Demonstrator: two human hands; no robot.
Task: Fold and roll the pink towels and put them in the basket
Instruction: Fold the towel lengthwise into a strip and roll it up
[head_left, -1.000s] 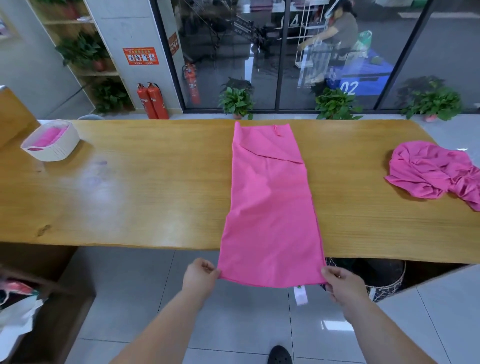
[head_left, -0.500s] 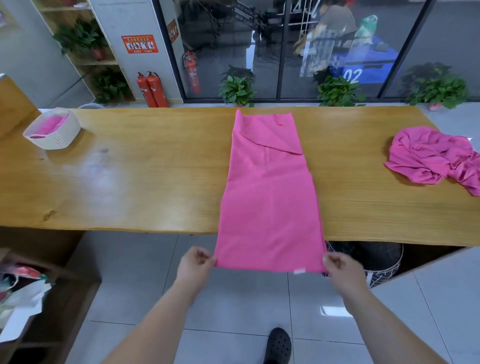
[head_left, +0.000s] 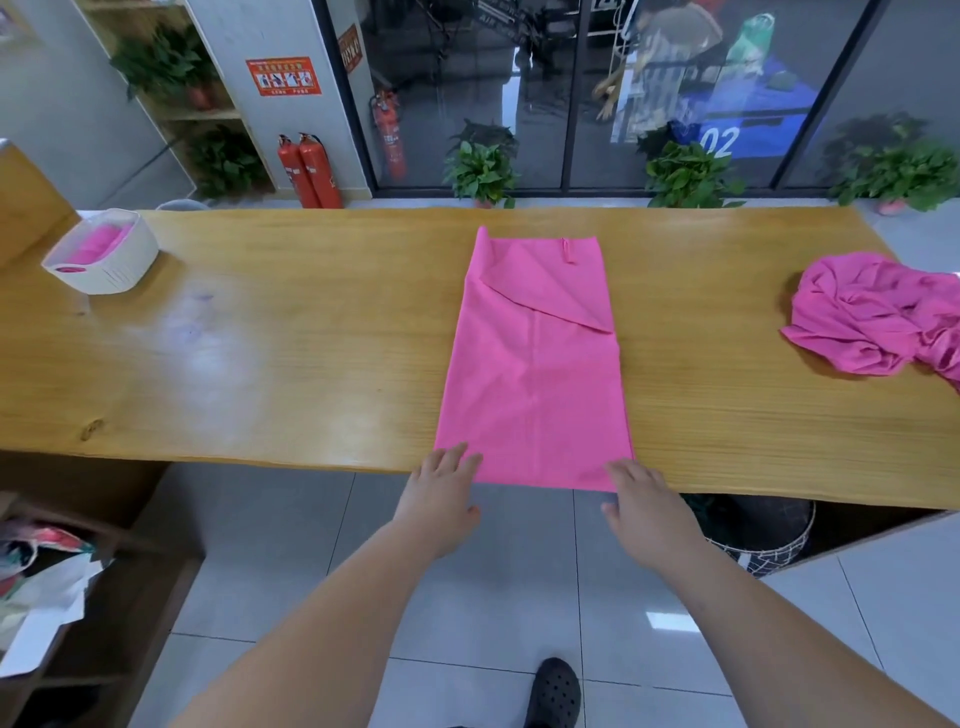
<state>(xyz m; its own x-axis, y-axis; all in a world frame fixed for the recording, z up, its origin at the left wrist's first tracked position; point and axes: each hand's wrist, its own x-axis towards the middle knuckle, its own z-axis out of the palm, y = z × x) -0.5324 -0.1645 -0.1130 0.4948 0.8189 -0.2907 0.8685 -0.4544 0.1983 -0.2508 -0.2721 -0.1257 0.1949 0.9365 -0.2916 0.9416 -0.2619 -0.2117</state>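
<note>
A pink towel (head_left: 535, 374) folded into a long strip lies flat across the wooden table (head_left: 291, 364), its far corner turned over in a diagonal flap. My left hand (head_left: 441, 493) rests with straight fingers on the strip's near left corner at the table edge. On the near right corner my right hand (head_left: 641, 501) lies the same way, fingers straight. A crumpled pink towel (head_left: 872, 317) sits at the table's right end. The white basket (head_left: 104, 260), with rolled pink towels inside, stands at the far left.
A dark woven bin (head_left: 763, 530) stands on the floor under the table's right part. A wooden shelf unit with papers (head_left: 47, 587) is at the lower left. Potted plants and glass doors line the far side. My shoe (head_left: 553, 691) shows on the tiled floor.
The towel's near end, which hung over the table edge pinched in both hands, has been brought up onto the edge. Both hands now lie flat on its corners.
</note>
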